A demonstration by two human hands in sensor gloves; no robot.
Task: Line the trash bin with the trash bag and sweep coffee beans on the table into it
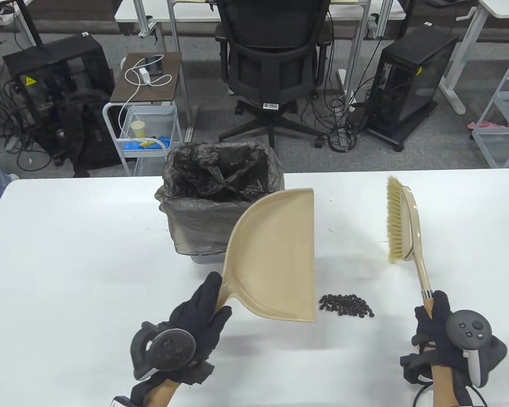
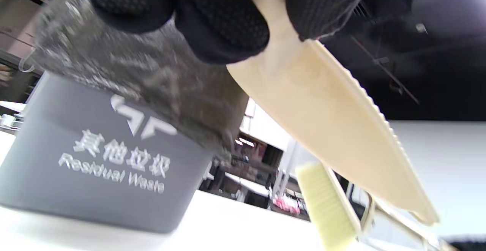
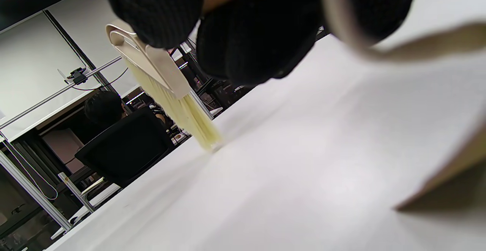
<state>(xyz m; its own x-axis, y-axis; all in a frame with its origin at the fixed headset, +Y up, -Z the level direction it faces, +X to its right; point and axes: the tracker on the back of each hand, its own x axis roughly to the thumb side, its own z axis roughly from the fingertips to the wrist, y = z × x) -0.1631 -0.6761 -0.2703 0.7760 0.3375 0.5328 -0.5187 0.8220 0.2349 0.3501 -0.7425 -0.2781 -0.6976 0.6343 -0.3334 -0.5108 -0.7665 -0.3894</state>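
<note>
A grey trash bin [image 1: 203, 254] [image 2: 95, 163] lined with a dark trash bag [image 1: 218, 171] [image 2: 144, 76] stands at the table's far middle. My left hand [image 1: 203, 309] grips the handle of a beige dustpan [image 1: 275, 258] [image 2: 334, 129], held tilted above the table in front of the bin. A pile of coffee beans [image 1: 346, 305] lies on the table just right of the dustpan's straight edge. My right hand [image 1: 434, 326] grips the handle of a beige brush [image 1: 401, 222] [image 3: 167, 87], its pale bristles facing left, right of the beans.
The white table [image 1: 68, 263] runs wide to both sides. Behind it stand a black office chair [image 1: 271, 55], a small cart [image 1: 146, 123] and computer cases on the floor. A person's head [image 3: 103, 108] shows far off in the right wrist view.
</note>
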